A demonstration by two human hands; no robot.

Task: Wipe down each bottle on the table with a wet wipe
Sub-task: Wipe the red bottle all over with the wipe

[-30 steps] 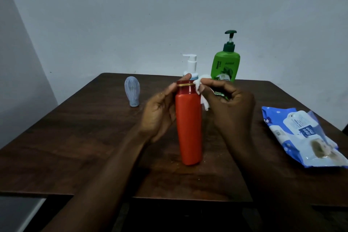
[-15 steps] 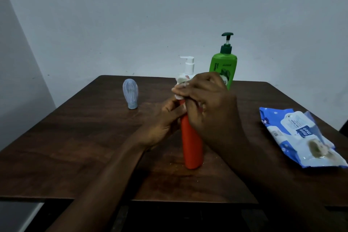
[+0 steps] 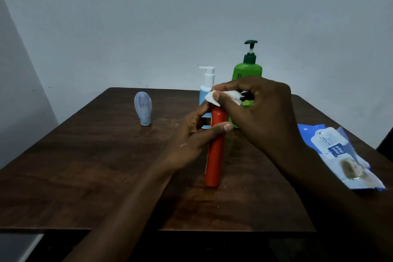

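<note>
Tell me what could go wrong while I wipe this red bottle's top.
The red bottle is tall and narrow; pushing the wipe sideways on its top could tip it, though the left hand grips it. The right hand works in front of the green bottle and white bottle; a wide swipe might knock them over.

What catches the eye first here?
A tall orange plastic bottle stands at the middle of the dark wooden table; the left hand grips its side, the right hand pinches a white wet wipe on its top. Behind it stand a green pump bottle and a pale blue pump bottle.
</note>
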